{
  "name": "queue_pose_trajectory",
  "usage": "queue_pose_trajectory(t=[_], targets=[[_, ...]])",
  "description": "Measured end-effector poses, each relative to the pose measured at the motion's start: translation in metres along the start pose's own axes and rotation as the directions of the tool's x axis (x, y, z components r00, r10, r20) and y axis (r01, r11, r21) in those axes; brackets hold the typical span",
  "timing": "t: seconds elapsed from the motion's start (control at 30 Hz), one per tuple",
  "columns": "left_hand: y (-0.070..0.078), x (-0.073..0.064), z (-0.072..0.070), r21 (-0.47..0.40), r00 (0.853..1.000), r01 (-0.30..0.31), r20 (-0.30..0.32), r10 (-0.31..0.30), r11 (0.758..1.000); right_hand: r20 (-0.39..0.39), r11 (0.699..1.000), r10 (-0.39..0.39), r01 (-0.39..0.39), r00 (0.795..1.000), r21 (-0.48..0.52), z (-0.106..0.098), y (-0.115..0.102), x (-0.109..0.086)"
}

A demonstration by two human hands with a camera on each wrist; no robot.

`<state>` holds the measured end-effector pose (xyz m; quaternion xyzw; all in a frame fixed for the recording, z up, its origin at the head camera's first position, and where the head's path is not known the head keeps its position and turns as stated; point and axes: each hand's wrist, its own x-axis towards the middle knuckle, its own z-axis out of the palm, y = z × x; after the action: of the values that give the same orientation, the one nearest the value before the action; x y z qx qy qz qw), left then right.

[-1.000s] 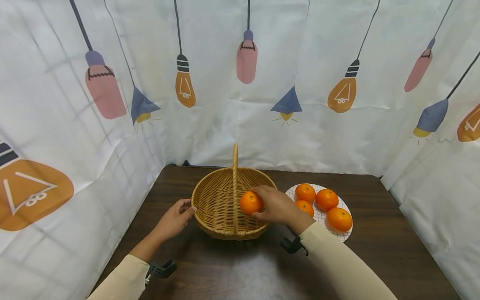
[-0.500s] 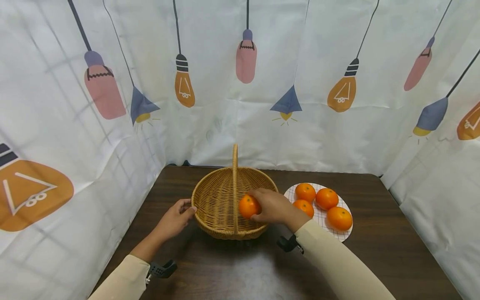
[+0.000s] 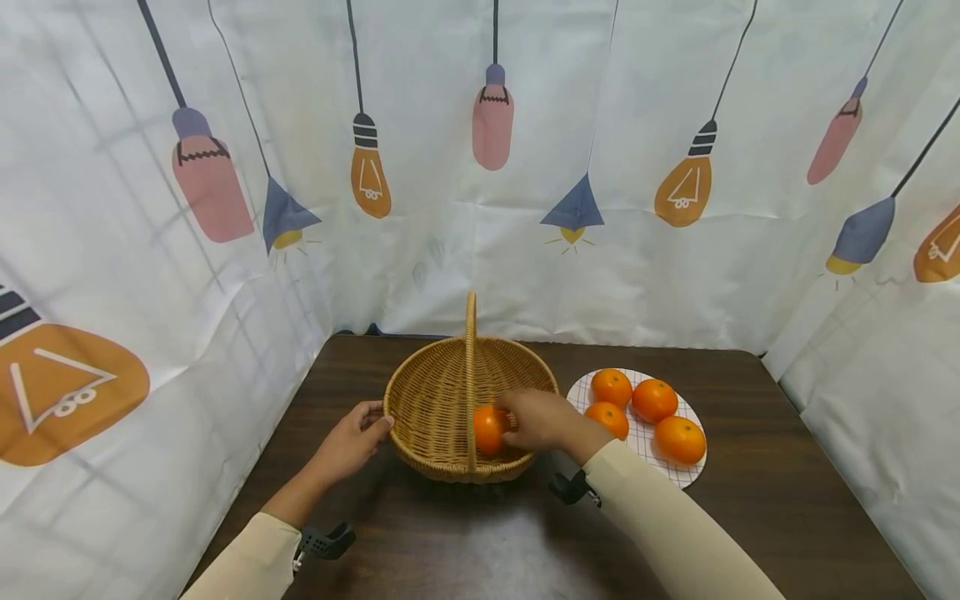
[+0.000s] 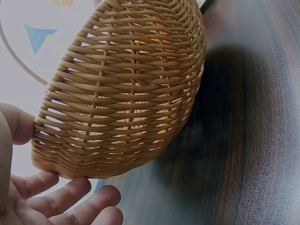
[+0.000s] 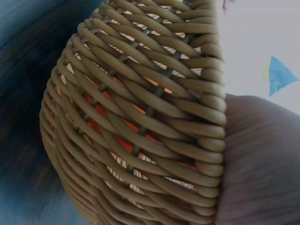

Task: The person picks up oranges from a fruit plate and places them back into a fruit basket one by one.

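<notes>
A wicker basket with a tall arched handle stands on the dark table. My left hand pinches its left rim; the left wrist view has the thumb on one side of the rim and the fingers on the other. Down inside the basket, right of the handle, my right hand holds an orange. Its fingertips are partly hidden behind the fruit. Through the weave in the right wrist view, patches of orange show, while the wrist crosses the rim.
Right of the basket lies a round white plate with a grid pattern, bearing several oranges. The dark wooden table meets a white curtain printed with lamps at the back and sides.
My right hand has lowered the orange deeper into the basket and slightly to the left. The left hand keeps its place on the rim.
</notes>
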<state>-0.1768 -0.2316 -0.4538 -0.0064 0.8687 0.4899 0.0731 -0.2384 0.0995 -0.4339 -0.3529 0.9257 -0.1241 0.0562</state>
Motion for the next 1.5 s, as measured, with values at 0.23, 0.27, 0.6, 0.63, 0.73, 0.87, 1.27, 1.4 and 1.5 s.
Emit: queue_pose_trajectory(t=[0.23, 0.27, 0.6, 0.63, 0.73, 0.87, 1.27, 1.4, 1.5], targets=[[-0.001, 0.000, 0.001, 0.000, 1.000, 0.005, -0.002, -0.005, 1.000, 0.012, 1.000, 0.002, -0.002, 1.000, 0.013, 0.001, 0.000, 0.000], [-0.001, 0.000, 0.001, 0.001, 1.000, 0.004, -0.001, -0.004, 1.000, 0.006, 1.000, 0.001, -0.001, 1.000, 0.016, 0.001, 0.000, -0.001], [0.000, 0.000, 0.001, 0.001, 1.000, 0.010, 0.002, -0.010, 1.000, -0.031, 1.000, 0.001, -0.001, 1.000, 0.023, -0.002, 0.004, -0.005], [0.000, 0.000, 0.001, 0.003, 1.000, 0.009, 0.001, -0.009, 1.000, -0.035, 1.000, -0.001, 0.002, 0.999, 0.024, -0.002, 0.004, -0.006], [0.000, 0.000, 0.001, 0.006, 1.000, 0.006, -0.006, -0.006, 1.000, -0.049, 1.000, -0.006, 0.007, 0.999, 0.029, -0.002, 0.005, -0.007], [-0.001, 0.000, 0.001, 0.007, 1.000, 0.004, -0.010, -0.004, 1.000, -0.069, 1.000, -0.014, 0.016, 0.998, 0.026, -0.005, 0.005, -0.011], [-0.004, 0.000, -0.001, 0.007, 1.000, -0.012, -0.014, 0.012, 1.000, -0.133, 0.997, -0.014, 0.023, 0.991, 0.067, -0.015, 0.011, -0.025], [-0.004, -0.001, -0.001, 0.019, 1.000, -0.009, -0.013, 0.009, 1.000, -0.149, 0.997, -0.021, 0.031, 0.989, 0.066, -0.017, 0.013, -0.032], [-0.004, -0.001, -0.001, 0.018, 1.000, -0.006, -0.009, 0.006, 1.000, -0.158, 0.998, -0.017, 0.027, 0.987, 0.062, -0.020, 0.016, -0.038]])
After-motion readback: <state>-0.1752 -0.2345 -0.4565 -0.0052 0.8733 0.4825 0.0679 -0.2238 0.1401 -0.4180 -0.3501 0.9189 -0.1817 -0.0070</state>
